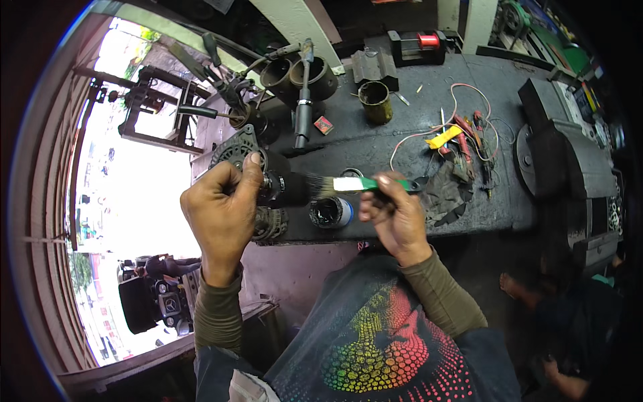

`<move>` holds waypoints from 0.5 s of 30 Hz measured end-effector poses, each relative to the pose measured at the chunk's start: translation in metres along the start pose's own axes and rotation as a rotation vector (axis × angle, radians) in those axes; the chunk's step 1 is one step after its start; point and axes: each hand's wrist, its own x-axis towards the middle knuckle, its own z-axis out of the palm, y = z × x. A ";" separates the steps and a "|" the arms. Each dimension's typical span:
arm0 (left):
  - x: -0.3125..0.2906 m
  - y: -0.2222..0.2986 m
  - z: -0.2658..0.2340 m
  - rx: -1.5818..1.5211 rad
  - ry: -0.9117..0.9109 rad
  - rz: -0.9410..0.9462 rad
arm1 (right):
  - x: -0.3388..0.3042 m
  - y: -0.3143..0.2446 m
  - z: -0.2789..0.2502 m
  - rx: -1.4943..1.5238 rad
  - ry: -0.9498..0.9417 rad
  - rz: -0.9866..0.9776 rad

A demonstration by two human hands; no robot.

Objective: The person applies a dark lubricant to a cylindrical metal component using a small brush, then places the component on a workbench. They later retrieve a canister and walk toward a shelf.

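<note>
Left hand (221, 208) grips a partly hidden cylinder (292, 190), right hand (400, 221) a blurry-bristled brush (349, 184).

hands (224, 208): bare | sleeves (219, 309): olive, wrist-length, wrinkled | shirt (311, 342): dark | print (375, 342): dotted, green, yellow, pinkish-red

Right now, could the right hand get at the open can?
Probably yes: nothing visible blocks the right hand from the nearby open can, though it holds a green-handled paintbrush.

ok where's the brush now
The brush is near the head view's centre, in the right hand, its bristles pointing left toward the dark cylinder in the left hand, just above the open tin in the picture.
</note>
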 end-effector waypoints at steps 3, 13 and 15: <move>0.000 0.001 0.000 0.003 0.007 0.003 | -0.004 -0.017 -0.002 -0.046 0.154 -0.010; 0.009 0.013 0.002 -0.051 0.055 -0.024 | -0.009 0.003 0.002 0.107 -0.131 -0.069; 0.011 0.012 0.003 -0.027 0.062 -0.009 | -0.011 -0.003 -0.011 0.037 0.054 -0.043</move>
